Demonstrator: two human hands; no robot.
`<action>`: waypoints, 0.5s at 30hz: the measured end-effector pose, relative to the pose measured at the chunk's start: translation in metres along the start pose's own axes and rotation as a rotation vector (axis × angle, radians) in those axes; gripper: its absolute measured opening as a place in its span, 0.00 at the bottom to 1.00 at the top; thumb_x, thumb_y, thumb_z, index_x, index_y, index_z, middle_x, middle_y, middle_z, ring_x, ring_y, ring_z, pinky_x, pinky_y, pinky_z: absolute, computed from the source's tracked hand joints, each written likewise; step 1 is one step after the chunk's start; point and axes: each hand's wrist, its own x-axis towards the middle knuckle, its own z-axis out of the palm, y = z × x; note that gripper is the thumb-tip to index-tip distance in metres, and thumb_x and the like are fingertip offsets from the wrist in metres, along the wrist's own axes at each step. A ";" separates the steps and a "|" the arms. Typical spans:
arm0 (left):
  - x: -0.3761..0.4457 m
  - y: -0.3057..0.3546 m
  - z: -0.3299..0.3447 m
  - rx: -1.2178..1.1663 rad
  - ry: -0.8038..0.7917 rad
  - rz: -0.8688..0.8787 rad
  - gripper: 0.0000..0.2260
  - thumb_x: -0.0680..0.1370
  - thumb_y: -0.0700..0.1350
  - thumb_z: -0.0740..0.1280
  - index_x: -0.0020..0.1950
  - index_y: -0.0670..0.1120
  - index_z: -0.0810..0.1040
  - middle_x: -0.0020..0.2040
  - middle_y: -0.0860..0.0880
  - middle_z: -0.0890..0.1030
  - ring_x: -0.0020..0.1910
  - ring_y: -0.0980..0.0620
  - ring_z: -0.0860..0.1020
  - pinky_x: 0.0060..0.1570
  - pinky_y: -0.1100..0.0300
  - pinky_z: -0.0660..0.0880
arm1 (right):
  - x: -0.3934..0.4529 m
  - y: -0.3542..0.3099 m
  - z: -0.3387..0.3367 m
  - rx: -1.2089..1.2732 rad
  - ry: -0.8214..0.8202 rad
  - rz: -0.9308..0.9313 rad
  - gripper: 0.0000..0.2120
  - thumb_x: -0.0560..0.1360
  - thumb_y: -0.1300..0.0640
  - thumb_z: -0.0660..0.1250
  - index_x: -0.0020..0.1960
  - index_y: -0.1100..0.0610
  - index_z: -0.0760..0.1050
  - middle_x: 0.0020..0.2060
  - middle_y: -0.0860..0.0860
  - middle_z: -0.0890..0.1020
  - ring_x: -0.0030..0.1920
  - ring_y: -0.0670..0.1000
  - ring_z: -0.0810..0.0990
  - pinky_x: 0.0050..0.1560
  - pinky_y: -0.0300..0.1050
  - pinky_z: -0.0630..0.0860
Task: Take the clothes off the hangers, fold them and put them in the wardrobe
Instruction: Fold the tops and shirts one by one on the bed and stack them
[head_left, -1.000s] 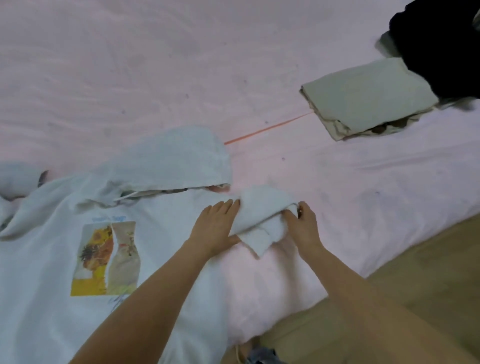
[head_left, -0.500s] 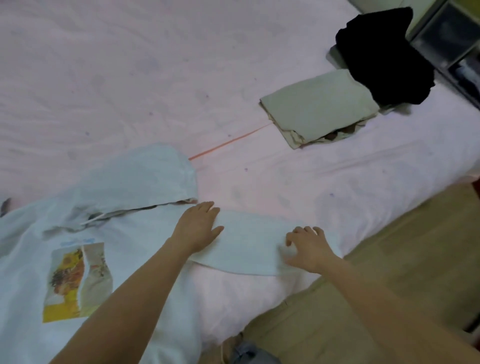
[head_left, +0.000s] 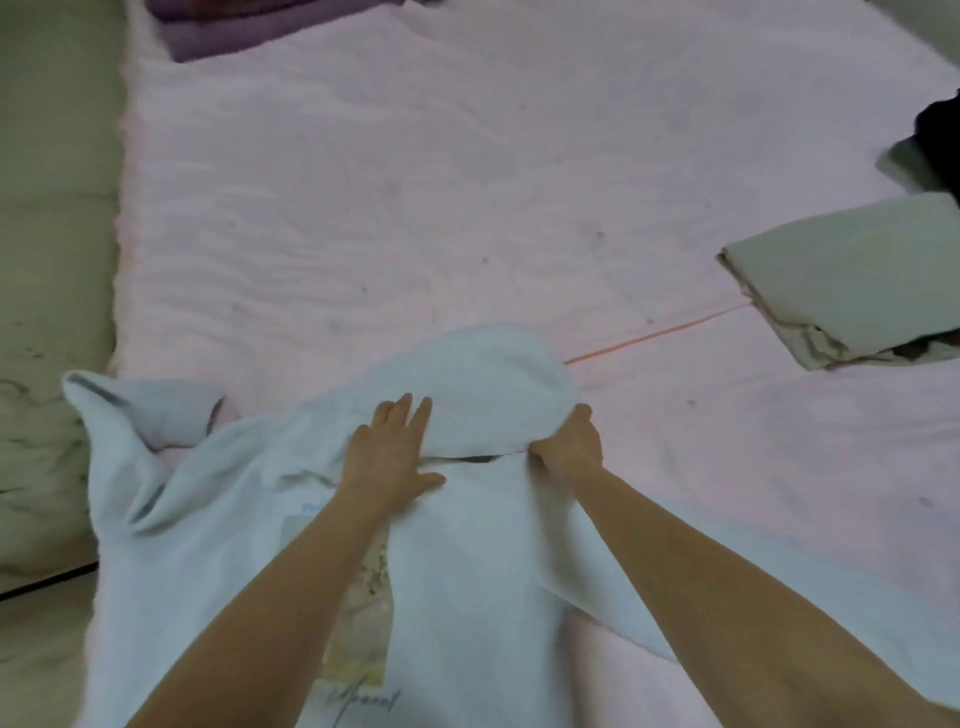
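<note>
A white hooded sweatshirt with a printed picture on its chest lies front-up on the pink bed. Its hood lies above the collar. My left hand rests flat with straight fingers on the collar and the hood's lower edge. My right hand grips the hood's right corner where it meets the shoulder. One sleeve lies spread to the lower right under my right forearm. The other sleeve is crumpled at the left.
A folded grey-green garment lies at the right on the bed, with a black garment behind it. Folded purple cloth sits at the top left. A pale quilt runs along the bed's left side.
Both hands have left the right sleeve, which now lies spread out, and moved up to the collar and hood. The view has swung left.
</note>
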 end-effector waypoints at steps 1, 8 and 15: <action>0.006 -0.006 0.003 0.001 -0.008 0.018 0.43 0.74 0.64 0.65 0.79 0.50 0.46 0.79 0.48 0.51 0.76 0.46 0.55 0.65 0.51 0.67 | 0.005 -0.007 0.006 0.016 0.063 -0.060 0.20 0.72 0.58 0.70 0.60 0.62 0.70 0.53 0.58 0.80 0.56 0.60 0.78 0.49 0.46 0.72; 0.049 -0.061 -0.017 -0.844 0.380 -0.098 0.10 0.79 0.49 0.62 0.46 0.45 0.77 0.41 0.45 0.80 0.43 0.42 0.78 0.38 0.55 0.70 | 0.018 -0.125 0.024 0.319 0.232 -0.406 0.08 0.74 0.61 0.69 0.42 0.64 0.71 0.35 0.54 0.76 0.36 0.50 0.72 0.39 0.45 0.68; 0.081 -0.135 -0.066 -1.362 0.533 -0.183 0.03 0.81 0.38 0.60 0.49 0.39 0.70 0.41 0.45 0.72 0.42 0.49 0.74 0.41 0.58 0.82 | 0.026 -0.231 0.062 0.432 0.070 -0.553 0.12 0.76 0.66 0.65 0.59 0.59 0.72 0.47 0.46 0.78 0.46 0.42 0.76 0.51 0.35 0.71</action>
